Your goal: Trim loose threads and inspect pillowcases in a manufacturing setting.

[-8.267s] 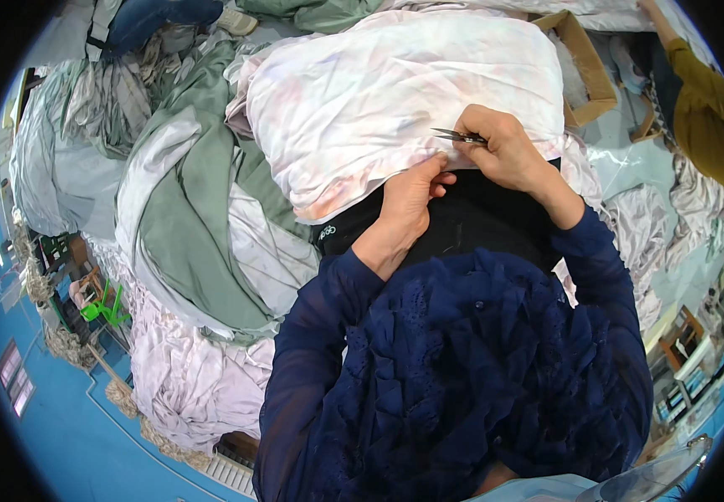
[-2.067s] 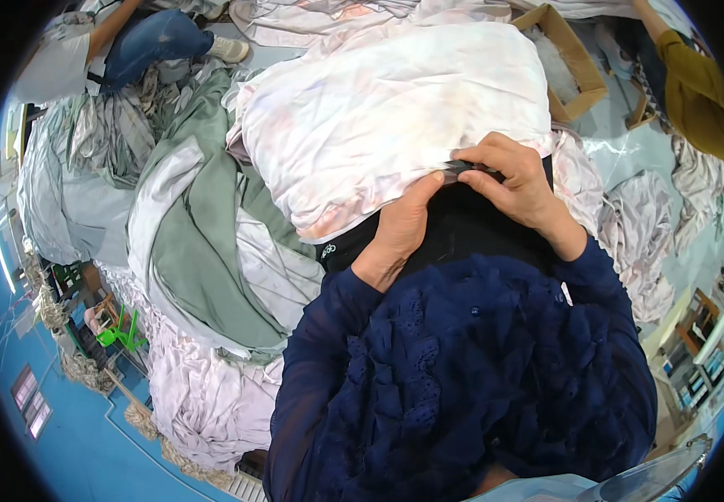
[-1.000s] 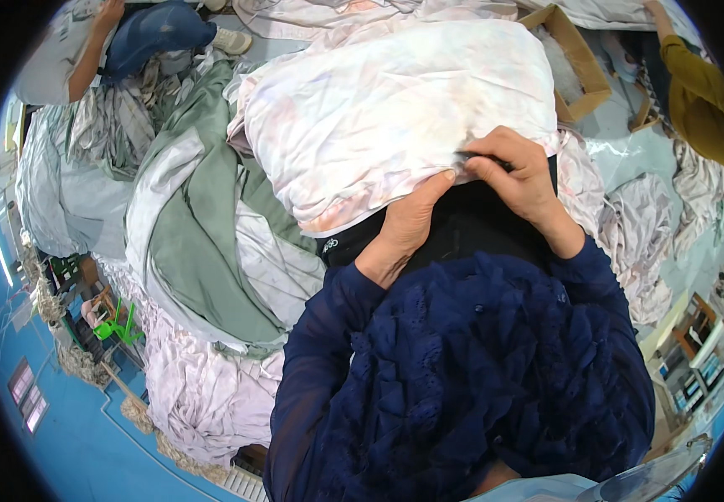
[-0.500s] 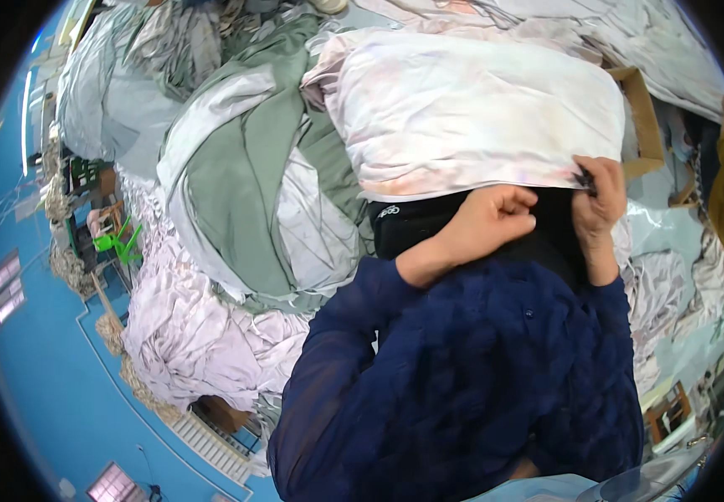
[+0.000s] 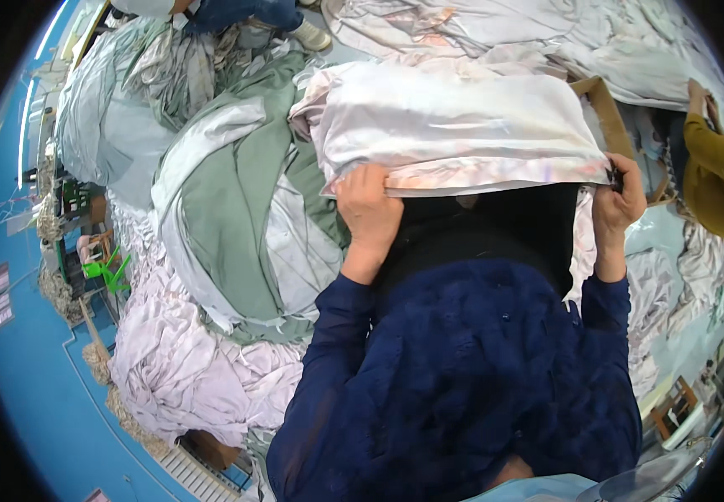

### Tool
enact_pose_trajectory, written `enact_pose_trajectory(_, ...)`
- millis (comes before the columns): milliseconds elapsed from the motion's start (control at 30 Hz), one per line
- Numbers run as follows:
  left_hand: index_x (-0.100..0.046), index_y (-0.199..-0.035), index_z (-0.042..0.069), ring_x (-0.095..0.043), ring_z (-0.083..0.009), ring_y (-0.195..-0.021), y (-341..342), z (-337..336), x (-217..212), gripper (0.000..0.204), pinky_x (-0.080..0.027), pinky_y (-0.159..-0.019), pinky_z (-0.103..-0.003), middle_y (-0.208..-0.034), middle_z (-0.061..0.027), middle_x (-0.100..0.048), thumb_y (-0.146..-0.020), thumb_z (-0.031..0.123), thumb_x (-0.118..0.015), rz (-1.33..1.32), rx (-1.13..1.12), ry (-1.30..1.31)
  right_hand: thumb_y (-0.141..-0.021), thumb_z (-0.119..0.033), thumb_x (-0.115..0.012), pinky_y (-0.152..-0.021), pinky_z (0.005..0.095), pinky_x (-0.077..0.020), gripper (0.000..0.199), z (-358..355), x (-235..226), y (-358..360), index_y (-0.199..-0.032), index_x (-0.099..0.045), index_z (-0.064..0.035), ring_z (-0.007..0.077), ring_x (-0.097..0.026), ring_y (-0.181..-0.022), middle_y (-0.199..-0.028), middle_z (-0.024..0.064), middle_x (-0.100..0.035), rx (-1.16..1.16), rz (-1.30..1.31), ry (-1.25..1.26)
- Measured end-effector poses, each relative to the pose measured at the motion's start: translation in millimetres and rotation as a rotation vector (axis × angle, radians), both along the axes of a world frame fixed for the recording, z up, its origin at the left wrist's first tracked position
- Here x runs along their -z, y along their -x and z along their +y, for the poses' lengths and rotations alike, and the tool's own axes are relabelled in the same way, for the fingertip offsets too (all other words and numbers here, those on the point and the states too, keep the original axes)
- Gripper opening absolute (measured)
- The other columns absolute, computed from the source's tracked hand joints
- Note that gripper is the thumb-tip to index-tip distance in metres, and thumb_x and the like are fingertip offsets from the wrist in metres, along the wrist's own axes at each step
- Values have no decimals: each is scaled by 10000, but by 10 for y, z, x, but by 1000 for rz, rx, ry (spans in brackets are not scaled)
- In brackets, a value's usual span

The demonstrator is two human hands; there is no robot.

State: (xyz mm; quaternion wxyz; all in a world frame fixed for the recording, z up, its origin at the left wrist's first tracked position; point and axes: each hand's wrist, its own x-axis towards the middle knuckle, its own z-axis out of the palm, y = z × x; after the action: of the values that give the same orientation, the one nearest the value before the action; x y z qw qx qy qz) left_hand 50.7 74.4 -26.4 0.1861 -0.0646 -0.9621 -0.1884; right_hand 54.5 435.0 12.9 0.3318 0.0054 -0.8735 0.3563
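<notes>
A pale white-and-pink patterned cloth (image 5: 454, 125) is stretched out flat in front of me above a black surface (image 5: 496, 230). My left hand (image 5: 368, 201) grips its near edge at the left corner. My right hand (image 5: 616, 201) grips the same edge at the right corner, and a small dark tool shows between its fingers, too small to tell what kind. Both forearms are in dark blue sleeves and held wide apart.
Heaps of green and white fabric (image 5: 236, 209) and pale pink fabric (image 5: 178, 376) lie to my left. A brown cardboard box (image 5: 605, 109) sits behind the cloth. A person in a mustard sleeve (image 5: 718, 167) works at the right; another person in jeans (image 5: 236, 12) is at the top.
My hands were close together on the cloth's edge, the right one with small scissors earlier; now they have spread wide apart, pulling the edge taut. The view has swung left.
</notes>
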Motion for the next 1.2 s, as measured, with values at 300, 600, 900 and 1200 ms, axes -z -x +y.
enact_pose_trajectory(300,-545,-736,34,-488,-141,-620,14,-812,-1246,177,-376,-571,-251,-671,-38,-514,-713,-29,-708,246,323,-837,-783,42,-533,-787,266,-427,144,607,-1023,-190,-907,-608,43,175,-566,-853,-856,81,-599,-291,135,220)
enact_pose_trajectory(600,-572,-734,32,-418,-42,-600,323,-1317,-1279,212,-309,-532,-209,-678,58,-515,-750,133,-758,-586,226,-653,-802,-173,-679,-697,218,-391,167,1059,-679,579,-894,-646,-38,58,-505,-759,-798,-32,-575,-383,-774,412)
enact_pose_trajectory(900,-563,-760,61,-380,10,-583,1161,-1222,-184,153,-265,-511,-176,-663,95,-489,-861,83,-676,-724,133,-830,-840,-168,-709,-607,219,-388,186,1104,514,1143,-816,-684,15,36,-500,-676,-718,-52,-595,-295,-874,420)
enact_pose_trajectory(1200,-532,-725,57,-318,8,-578,1608,-1213,106,198,-225,-509,-187,-643,105,-431,-877,80,-656,-617,24,-760,-826,-129,-717,-527,219,-291,213,1000,727,1398,-695,-595,-13,14,-393,-621,-645,-87,-480,-268,-799,351)
